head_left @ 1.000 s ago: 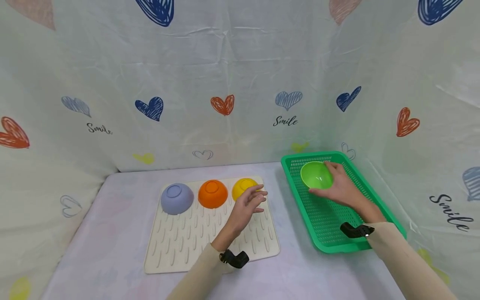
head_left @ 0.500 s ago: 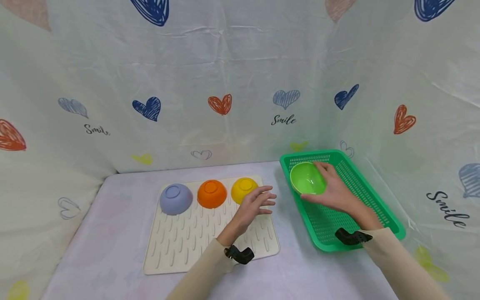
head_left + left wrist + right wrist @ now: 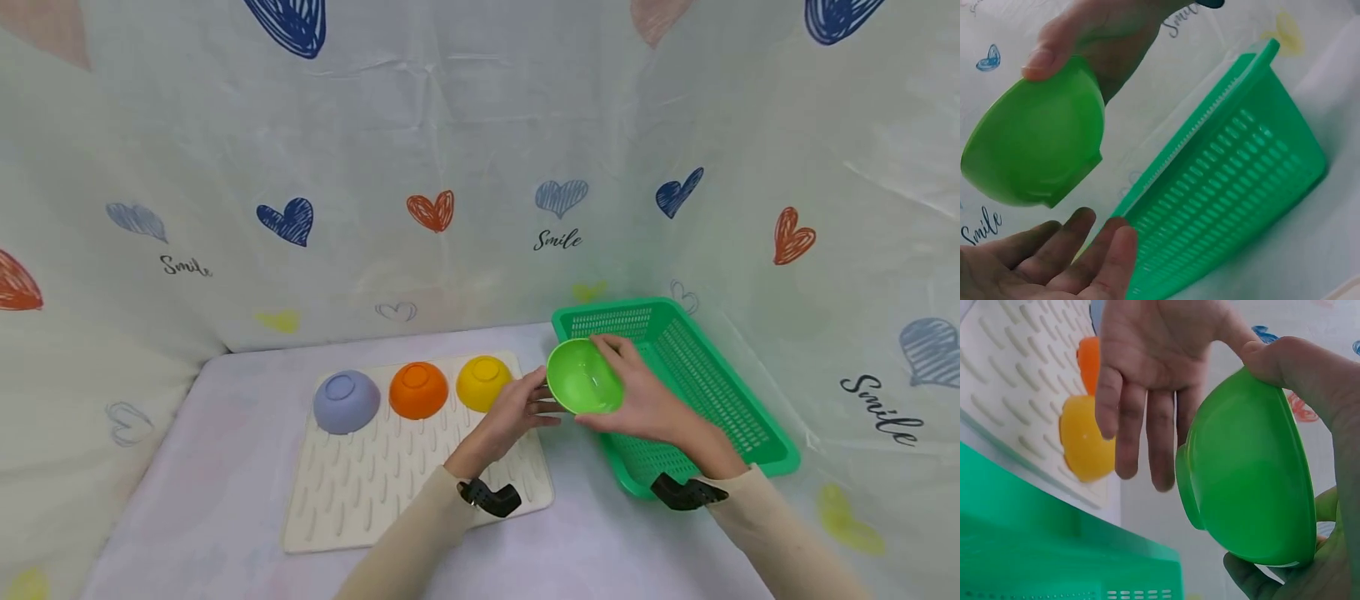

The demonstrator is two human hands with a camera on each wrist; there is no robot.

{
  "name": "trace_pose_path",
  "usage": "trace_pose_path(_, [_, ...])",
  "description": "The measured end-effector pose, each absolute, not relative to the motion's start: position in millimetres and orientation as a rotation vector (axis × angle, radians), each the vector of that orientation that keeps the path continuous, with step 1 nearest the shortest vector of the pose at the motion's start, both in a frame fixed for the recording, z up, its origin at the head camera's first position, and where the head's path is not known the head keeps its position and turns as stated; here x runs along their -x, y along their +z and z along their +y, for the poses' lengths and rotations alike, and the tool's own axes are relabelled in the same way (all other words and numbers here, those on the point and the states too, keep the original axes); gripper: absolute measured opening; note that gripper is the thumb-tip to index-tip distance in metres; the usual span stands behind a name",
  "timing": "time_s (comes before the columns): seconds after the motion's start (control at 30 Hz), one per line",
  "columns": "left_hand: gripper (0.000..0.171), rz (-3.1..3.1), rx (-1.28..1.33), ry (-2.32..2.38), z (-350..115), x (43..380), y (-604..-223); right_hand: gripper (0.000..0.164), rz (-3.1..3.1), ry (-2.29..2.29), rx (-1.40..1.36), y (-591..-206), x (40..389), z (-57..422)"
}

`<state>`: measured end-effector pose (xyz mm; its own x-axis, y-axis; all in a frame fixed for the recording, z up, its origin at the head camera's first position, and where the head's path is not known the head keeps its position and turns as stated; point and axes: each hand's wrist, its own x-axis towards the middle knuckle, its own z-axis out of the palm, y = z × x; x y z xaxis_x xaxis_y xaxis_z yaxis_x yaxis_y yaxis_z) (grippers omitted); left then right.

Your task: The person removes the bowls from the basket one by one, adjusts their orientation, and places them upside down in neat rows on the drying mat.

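Observation:
Between thumb and fingers my right hand (image 3: 637, 396) grips a light green bowl (image 3: 583, 379) by its rim, above the basket's left edge. The bowl's inside faces me in the head view; the right wrist view shows its foot ring turned toward the other hand. My left hand (image 3: 513, 414) reaches up close beside the bowl, fingers (image 3: 1161, 444) extended and holding nothing. In the left wrist view a gap shows between those fingers and the bowl (image 3: 1041, 137). A yellow bowl (image 3: 482, 382) lies upside down just beyond the left hand.
A cream ridged drying mat (image 3: 360, 487) carries the yellow bowl, an orange bowl (image 3: 418, 390) and a lavender bowl (image 3: 347, 402), all upside down in a row along its far edge. At the right stands a green perforated basket (image 3: 720, 383). A patterned curtain hangs behind the table.
My right hand has carried the light green bowl leftward from over the basket's middle to its left edge. My left hand has moved right, nearer the bowl.

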<state>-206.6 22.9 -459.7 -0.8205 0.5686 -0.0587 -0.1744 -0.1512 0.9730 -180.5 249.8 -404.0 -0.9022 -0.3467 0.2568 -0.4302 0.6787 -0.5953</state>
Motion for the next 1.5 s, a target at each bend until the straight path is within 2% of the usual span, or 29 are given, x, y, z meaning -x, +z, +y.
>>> trace_pose_path(0.43, [0.071, 1.376, -0.475, 2.004, 22.6, 204.5, -461.7, 0.114, -2.718, 0.967, -0.741, -402.2, 173.2, 243.6])
trace_pose_path(0.73, [0.066, 1.364, -0.510, 2.021, 19.1, 207.7, -456.5, 0.117, -2.707, 0.946, -0.780, -398.6, 173.4, 242.0])
trace_pose_path(1.5, [0.054, 1.318, -0.387, 2.077, -2.6, 203.9, -455.8, 0.120, -2.688, 1.009, -0.838, -403.6, 167.1, 226.6])
